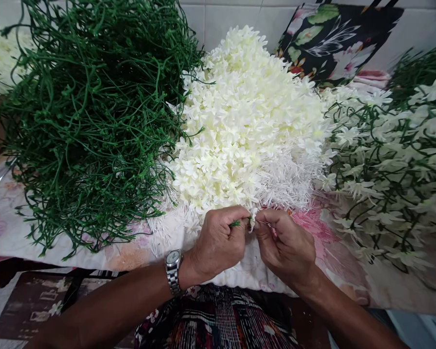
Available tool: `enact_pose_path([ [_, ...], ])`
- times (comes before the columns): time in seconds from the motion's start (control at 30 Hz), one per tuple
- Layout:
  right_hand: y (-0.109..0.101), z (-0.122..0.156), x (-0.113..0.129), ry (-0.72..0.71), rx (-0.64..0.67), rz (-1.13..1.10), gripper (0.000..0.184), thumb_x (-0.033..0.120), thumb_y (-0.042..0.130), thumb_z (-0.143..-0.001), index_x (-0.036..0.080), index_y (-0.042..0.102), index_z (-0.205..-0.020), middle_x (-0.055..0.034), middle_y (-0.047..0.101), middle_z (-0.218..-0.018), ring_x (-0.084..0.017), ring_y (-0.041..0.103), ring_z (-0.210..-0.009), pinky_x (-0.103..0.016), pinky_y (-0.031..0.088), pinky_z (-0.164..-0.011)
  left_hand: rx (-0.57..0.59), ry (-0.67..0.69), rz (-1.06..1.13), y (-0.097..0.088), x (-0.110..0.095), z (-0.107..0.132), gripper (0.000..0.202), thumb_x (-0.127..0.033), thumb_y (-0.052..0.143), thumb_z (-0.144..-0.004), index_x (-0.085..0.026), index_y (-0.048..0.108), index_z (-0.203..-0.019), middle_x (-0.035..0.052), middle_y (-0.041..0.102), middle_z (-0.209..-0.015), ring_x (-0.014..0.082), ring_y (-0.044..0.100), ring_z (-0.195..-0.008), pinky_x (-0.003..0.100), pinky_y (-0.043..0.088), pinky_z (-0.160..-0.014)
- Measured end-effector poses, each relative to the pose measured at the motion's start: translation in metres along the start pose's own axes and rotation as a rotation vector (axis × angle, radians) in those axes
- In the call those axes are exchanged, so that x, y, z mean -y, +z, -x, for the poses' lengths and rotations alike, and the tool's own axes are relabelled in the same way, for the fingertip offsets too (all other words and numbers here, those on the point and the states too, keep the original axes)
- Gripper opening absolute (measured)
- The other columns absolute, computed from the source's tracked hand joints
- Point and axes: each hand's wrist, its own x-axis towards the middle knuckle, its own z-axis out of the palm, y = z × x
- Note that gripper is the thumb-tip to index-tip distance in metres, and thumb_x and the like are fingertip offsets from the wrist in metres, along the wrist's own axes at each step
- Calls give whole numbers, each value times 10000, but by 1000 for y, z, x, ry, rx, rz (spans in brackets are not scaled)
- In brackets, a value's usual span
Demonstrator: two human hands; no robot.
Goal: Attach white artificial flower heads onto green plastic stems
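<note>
My left hand point(221, 242), below a wrist watch point(173, 265), is closed in a pinch on a green plastic stem point(234, 224), whose end pokes out between the fingers. A small white artificial flower point(253, 219) sits between both hands. My right hand point(287, 242) pinches at the flower's other side, its fingertips close to those of my left hand. A thin pale strand shows at the right fingertips. Just beyond the hands rises a heap of white artificial blossoms point(236, 140). My fingers hide most of the stem.
A tall pile of green plastic stems point(94, 121) fills the left side. White stamens point(287, 177) lie beside the blossoms. At right are flowers assembled on green stems point(392, 194). A black floral bag point(337, 41) leans on the tiled wall. A flowered cloth point(131, 254) covers the table.
</note>
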Motion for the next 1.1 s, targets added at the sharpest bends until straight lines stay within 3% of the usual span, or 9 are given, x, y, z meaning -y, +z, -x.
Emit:
enact_pose_path([
  [0.47, 2, 0, -1, -14, 33, -59, 93, 104, 462, -852, 187, 479, -815, 36, 525, -580, -70, 477, -449, -192, 364, -432, 24, -19, -22, 0, 1, -1, 214, -94, 367, -738, -155, 474, -562, -13, 450, -521, 90, 400, -496, 225, 314, -464],
  [0.67, 2, -1, -2, -42, 23, -82, 104, 106, 452, -856, 194, 483, -811, 31, 545, -591, -81, 508, -485, -189, 408, -461, 33, -51, -3, -2, 0, -3, 187, -91, 371, -701, -168, 445, -547, -36, 376, -507, 86, 351, -493, 227, 288, -459],
  [0.9, -4, -3, -2, -50, -31, -115, 108, 91, 488, -837, 183, 516, -886, -2, 607, -686, -95, 584, -588, -193, 481, -538, 44, -221, 211, -5, -11, -7, 169, -194, 435, -738, -161, 524, -598, -57, 388, -470, 65, 325, -432, 202, 267, -405],
  [1.1, -17, -9, 2, -63, 4, -207, 130, 97, 491, -831, 173, 526, -932, -28, 630, -757, -107, 603, -637, -220, 511, -570, 103, -399, 449, -10, -15, -7, 197, -300, 567, -703, -162, 517, -572, -72, 406, -412, 39, 318, -341, 182, 231, -337],
])
